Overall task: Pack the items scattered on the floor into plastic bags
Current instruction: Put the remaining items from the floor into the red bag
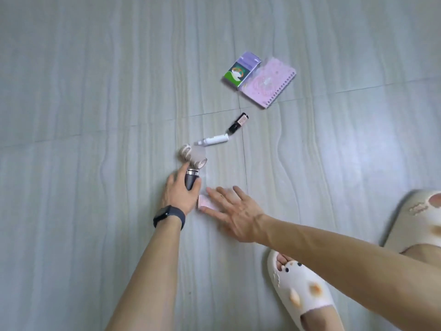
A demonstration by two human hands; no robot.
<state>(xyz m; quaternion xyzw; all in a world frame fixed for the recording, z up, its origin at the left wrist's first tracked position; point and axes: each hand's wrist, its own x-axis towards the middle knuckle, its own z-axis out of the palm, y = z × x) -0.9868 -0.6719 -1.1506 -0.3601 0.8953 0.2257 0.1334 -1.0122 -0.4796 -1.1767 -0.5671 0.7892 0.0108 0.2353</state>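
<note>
1. Left hand (177, 194) curled round a dark stubby device (191, 181). Its silver end points away from the person, toward the tape rolls (191, 156) just beyond.
2. Right hand (235, 211) spread, fingers straight, low over a small pink item (205, 203). Can't tell whether they touch.
3. That item lies on the floor (95, 91) between the two hands, beside the right thumb and partly hidden. Long axis not readable.
4. Right hand nearer and free, so likely the one to take it. No bag in view.
</note>
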